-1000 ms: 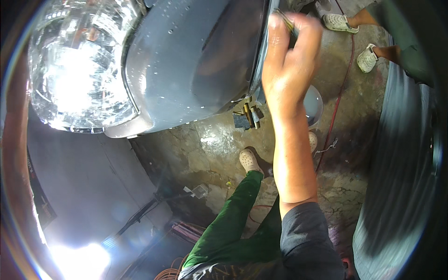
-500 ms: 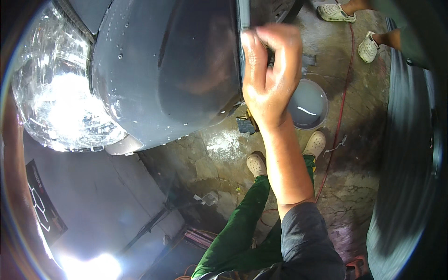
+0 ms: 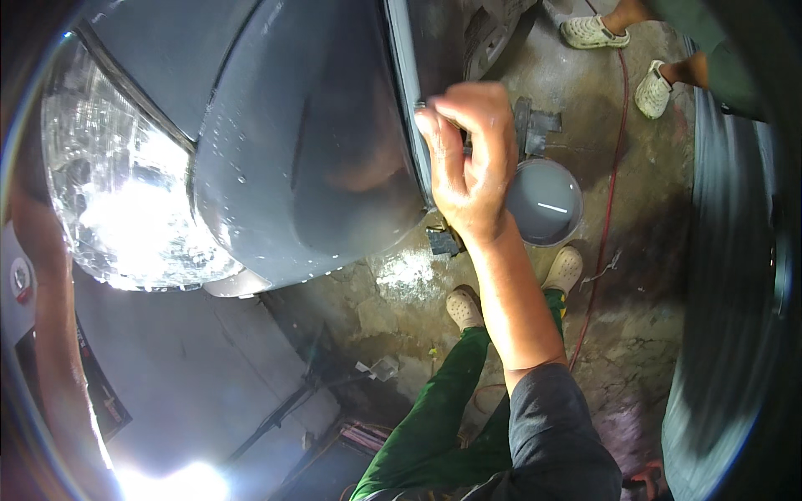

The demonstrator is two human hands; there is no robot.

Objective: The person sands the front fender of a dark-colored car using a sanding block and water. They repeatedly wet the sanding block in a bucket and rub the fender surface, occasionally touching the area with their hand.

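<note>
My right hand (image 3: 478, 159) is at the edge of a wet dark-grey car body panel (image 3: 334, 142). Its fingers are closed in a pinch against the thumb, and the fingertips are at the light strip (image 3: 403, 67) along that edge. Something small and dark shows at the fingertips, too blurred to name. Water drops dot the panel beside a clear headlight (image 3: 125, 192) that glares with reflected light. My left forearm (image 3: 54, 292) rises along the left rim of the picture; the left hand itself is lost beyond the rim.
A round bucket of greyish water (image 3: 545, 204) stands on the wet floor below my right hand. A red hose (image 3: 603, 225) runs along the floor. Another person's feet in pale clogs (image 3: 595, 33) are at the upper right. A bright lamp (image 3: 171, 484) shines at lower left, near a stand (image 3: 276, 422).
My right hand has slid down and a little left in the picture, staying at the panel's edge. The car has shifted slightly right and down in view, and more of my left forearm shows.
</note>
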